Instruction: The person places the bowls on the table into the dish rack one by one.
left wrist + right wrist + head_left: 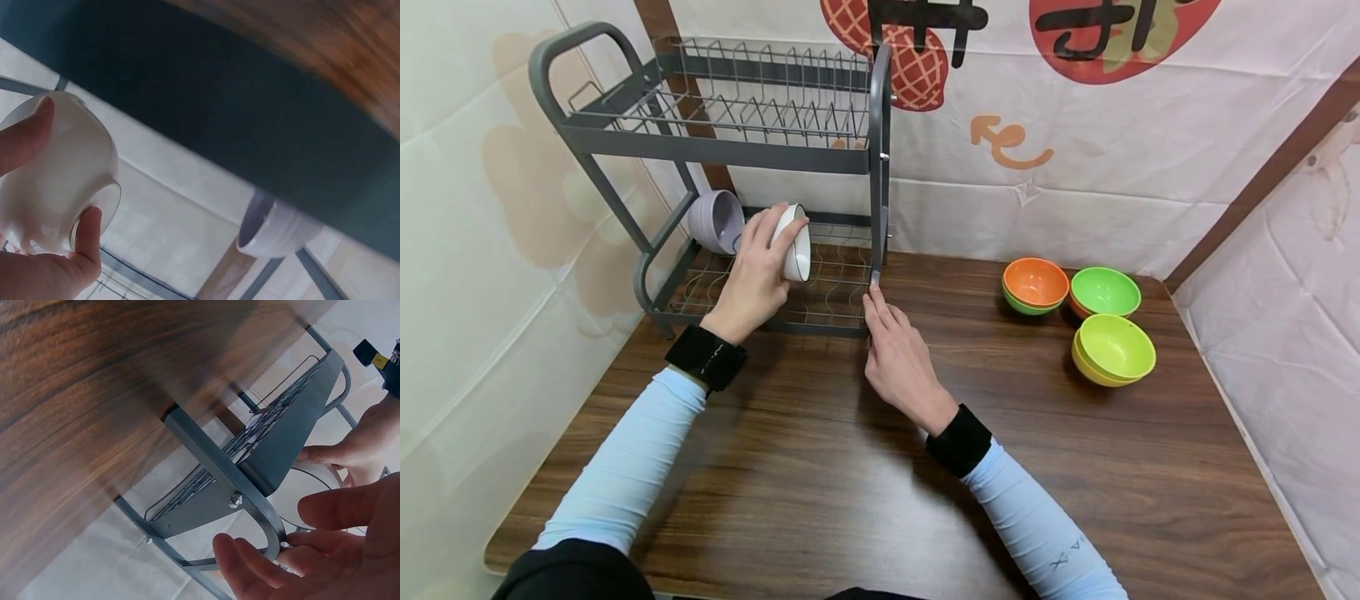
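My left hand (758, 279) grips a white bowl (800, 247) with a thin dark rim, tilted on its side above the lower tier of a grey two-tier dish rack (722, 150). In the left wrist view, fingertips press the white bowl's (69, 162) outer wall and foot ring. A pale purple bowl (715, 222) stands on edge at the left end of that lower tier. My right hand (901, 358) reaches to the rack's front right post, its fingers fairly straight and touching the frame; the right wrist view shows them beside the curved post (265, 519).
Right of the rack on the wooden table (820, 467) stand stacked bowls: an orange bowl (1036, 282) in a green one, a green bowl (1105, 292) in an orange one, and a lime bowl (1116, 346) in a yellow one. The rack's upper wire tier (760, 108) overhangs the lower.
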Action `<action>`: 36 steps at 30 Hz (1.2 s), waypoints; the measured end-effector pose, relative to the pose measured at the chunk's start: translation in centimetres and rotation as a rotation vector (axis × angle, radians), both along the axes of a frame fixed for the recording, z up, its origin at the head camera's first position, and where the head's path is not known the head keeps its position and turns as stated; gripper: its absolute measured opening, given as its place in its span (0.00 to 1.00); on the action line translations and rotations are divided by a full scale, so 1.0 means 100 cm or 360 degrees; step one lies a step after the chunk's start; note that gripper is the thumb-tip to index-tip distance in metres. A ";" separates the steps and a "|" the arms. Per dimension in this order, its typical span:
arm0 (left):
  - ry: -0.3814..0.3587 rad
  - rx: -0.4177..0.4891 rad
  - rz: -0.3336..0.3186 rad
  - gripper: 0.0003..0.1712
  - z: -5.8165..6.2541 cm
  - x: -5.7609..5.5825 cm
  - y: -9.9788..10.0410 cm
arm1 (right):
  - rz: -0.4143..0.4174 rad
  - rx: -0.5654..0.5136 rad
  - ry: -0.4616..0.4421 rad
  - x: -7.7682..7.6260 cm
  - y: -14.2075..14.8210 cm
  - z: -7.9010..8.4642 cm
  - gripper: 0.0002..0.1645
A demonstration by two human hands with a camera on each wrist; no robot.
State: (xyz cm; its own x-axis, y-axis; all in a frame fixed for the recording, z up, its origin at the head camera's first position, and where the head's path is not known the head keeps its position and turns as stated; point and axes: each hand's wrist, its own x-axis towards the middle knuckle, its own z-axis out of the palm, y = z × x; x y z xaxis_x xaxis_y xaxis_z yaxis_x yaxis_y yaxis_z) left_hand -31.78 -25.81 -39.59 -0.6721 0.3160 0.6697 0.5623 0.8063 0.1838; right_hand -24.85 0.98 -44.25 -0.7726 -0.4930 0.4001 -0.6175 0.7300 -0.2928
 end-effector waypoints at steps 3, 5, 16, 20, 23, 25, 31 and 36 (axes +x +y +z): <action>-0.0005 -0.0047 0.0012 0.61 0.006 -0.006 -0.008 | -0.0004 0.0017 -0.0009 0.000 0.000 0.001 0.38; -0.0016 -0.0071 0.0025 0.61 0.009 -0.009 -0.013 | -0.0006 0.0024 -0.0019 -0.001 0.001 0.001 0.38; -0.0129 -0.0150 0.0119 0.59 0.008 -0.025 -0.043 | -0.0010 0.0051 0.0007 0.000 0.000 0.000 0.37; -0.0153 -0.0160 0.0134 0.59 0.006 -0.029 -0.053 | -0.0010 0.0051 -0.0012 0.000 -0.001 0.000 0.37; -0.0170 -0.0171 0.0129 0.61 0.006 -0.033 -0.058 | -0.0017 0.0052 -0.0026 0.001 -0.001 0.001 0.37; -0.0170 -0.0187 0.0122 0.61 0.006 -0.037 -0.060 | -0.0021 0.0049 -0.0022 0.001 0.000 0.002 0.37; -0.0214 -0.0228 0.0116 0.61 0.007 -0.050 -0.064 | -0.0009 0.0057 -0.0045 0.001 0.002 0.003 0.38; -0.0293 -0.0277 0.0149 0.59 0.005 -0.061 -0.070 | -0.0004 0.0048 -0.0078 0.000 0.002 0.005 0.39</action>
State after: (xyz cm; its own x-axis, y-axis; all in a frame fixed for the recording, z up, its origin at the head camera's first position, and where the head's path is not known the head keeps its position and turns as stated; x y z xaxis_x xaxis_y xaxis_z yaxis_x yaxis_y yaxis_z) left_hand -37.93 -32.85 -39.12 -0.8093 0.3464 0.4744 0.4537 0.8816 0.1303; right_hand -24.88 1.22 -43.78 -0.7923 -0.5022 0.3465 -0.6009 0.7407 -0.3006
